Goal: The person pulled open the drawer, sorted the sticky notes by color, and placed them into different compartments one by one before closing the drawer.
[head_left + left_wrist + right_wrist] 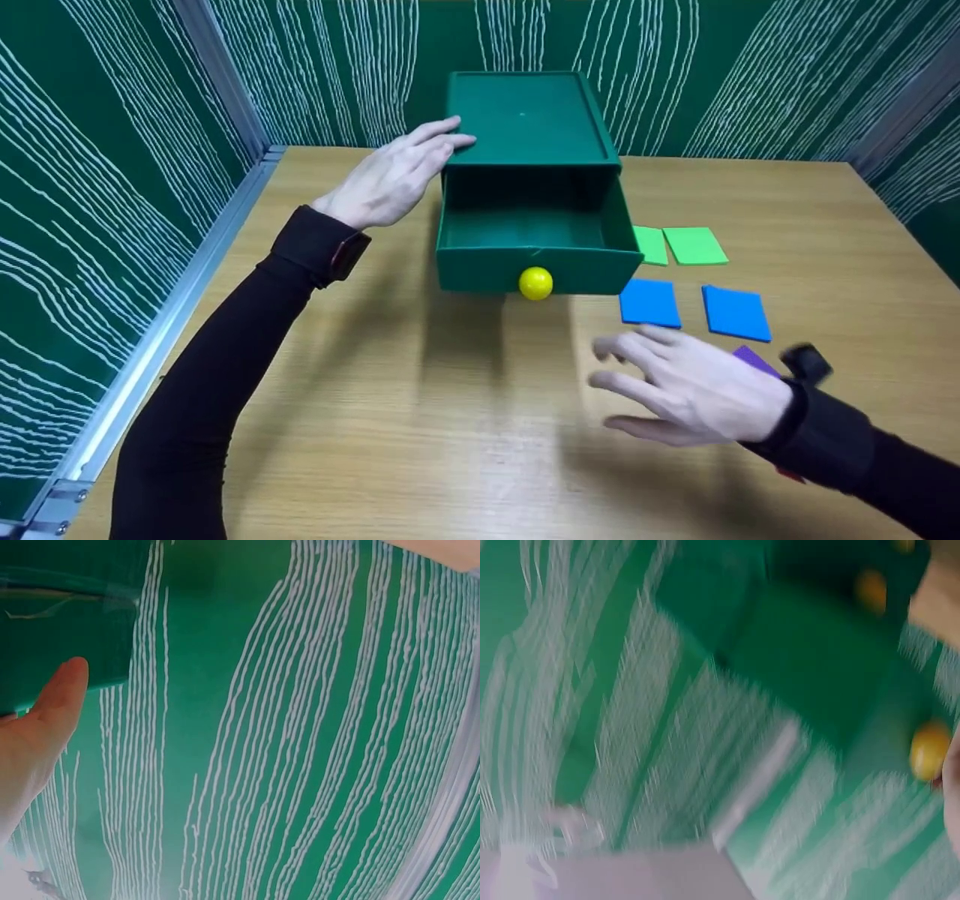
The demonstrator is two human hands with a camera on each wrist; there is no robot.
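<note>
Green box (525,112) sits on table (337,450), its drawer (480,270) pulled out toward the person. Left hand (390,180): fingers extended, clasping nothing, at box's upper left edge, presumably steadying it. Right hand (690,382): empty, fingers loosely spread, near the yellow knob (535,283), likely the drawer's pull. Blue squares (736,313) lie right of drawer.

The box (526,120) sits on the table (337,465). Its drawer (480,270) sticks out the front, with a knob (535,283) on it. Behind the box is a wall (439,45). Cards (649,302) lie right of the box. The left hand (394,176) is at the box's left edge; the right hand (694,386) is before it, rightward.
</note>
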